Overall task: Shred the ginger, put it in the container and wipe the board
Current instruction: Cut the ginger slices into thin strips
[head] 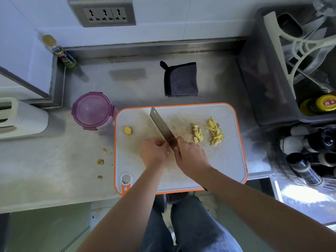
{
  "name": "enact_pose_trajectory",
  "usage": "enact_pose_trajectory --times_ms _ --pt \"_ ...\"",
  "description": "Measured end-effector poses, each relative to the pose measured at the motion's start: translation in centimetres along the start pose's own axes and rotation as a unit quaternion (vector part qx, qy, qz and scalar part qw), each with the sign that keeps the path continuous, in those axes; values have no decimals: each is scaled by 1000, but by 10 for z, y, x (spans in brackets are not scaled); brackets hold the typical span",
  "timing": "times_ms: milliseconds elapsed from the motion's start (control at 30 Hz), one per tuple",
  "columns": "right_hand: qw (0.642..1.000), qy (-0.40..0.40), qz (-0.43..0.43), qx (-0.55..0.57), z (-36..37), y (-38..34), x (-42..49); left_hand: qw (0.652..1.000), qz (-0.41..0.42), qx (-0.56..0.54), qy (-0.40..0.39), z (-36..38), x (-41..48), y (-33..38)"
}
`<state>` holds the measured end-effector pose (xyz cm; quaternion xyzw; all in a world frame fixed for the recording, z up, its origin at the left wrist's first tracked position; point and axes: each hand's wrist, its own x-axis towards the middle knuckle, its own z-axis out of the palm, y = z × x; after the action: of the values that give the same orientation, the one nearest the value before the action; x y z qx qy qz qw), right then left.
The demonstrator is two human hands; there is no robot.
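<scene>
The right hand (pixel 190 153) is gripping the cleaver (pixel 161 124) near the middle of the board (pixel 218 160), fingers wrapping tightly round the handle, with the blade pointing toward the board's far left corner. The left hand (pixel 154 151) is sitting against the blade's left side, fingers curling in toward the steel; I cannot tell whether they are pinching anything under it. Ginger shreds (pixel 215 133) are lying in a loose pile on the right part of the board, with a smaller pile of slices (pixel 197 133) between them and the cleaver. A ginger stub (pixel 128 130) is sitting at the board's left edge. The container (pixel 92 110), lid on, is standing just off the board's far left corner. The cloth (pixel 181 79) is lying behind the board. Peel scraps (pixel 100 161) are lying left of the board.
</scene>
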<state>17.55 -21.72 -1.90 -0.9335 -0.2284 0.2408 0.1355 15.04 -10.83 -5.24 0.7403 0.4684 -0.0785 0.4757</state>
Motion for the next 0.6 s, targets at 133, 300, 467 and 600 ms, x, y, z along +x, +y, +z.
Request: enact_pose_trajectory --times_ms 133,300,467,600 --pt "1000 -4 -6 -9 1 -3 4 1000 -7 0 -2 -2 1 1" --pt "1000 0 -9 -30 5 -3 6 1000 -7 -1 2 -1 1 1" --pt "999 26 1 19 10 3 9 999 6 32 10 -2 -2 4" --pt "991 72 46 105 10 11 15 999 12 39 15 -2 -3 5"
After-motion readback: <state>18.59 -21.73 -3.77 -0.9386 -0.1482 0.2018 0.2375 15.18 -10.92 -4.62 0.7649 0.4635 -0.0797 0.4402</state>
